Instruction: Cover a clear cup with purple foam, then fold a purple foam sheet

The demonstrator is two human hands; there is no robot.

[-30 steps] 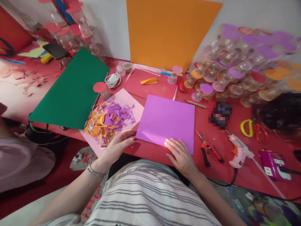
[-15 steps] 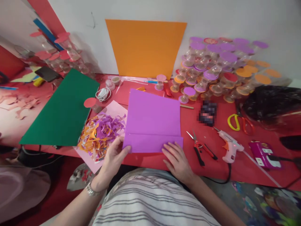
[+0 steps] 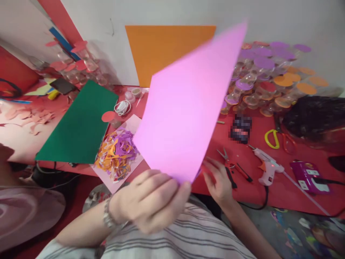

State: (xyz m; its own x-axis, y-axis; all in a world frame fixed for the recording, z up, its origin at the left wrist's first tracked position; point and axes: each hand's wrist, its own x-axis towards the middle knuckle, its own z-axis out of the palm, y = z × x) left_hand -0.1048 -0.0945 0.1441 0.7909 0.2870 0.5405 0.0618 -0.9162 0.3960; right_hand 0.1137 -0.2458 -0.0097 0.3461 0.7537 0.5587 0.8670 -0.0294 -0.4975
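Note:
A purple sheet of craft foam or card [image 3: 183, 115] is raised and tilted before me, looking pinkish and bright, its far right corner high up. My left hand [image 3: 156, 198] is closed on its near edge, thumb toward me. Behind the sheet's lower right edge is my right hand [image 3: 219, 181], thumb and fingers apart, fingertips partly hidden. A narrow bit of darker purple shows between that hand and the sheet. Left of the sheet, purple and orange scraps [image 3: 118, 154] lie heaped on a pale pink sheet [image 3: 107, 181].
Red-handled pliers [image 3: 231, 169], a pink glue gun [image 3: 268, 167], yellow-and-red-handled scissors [image 3: 272, 139] and a purple box [image 3: 308, 176] lie at right. Clear disc-topped pieces [image 3: 258, 79] are stacked behind. A green board [image 3: 81, 126] lies left; an orange sheet [image 3: 142, 50] leans on the wall.
The purple sheet has risen off the table and tilted toward me. My left hand has moved right, now gripping its near edge; my right hand has shifted slightly right, partly behind it.

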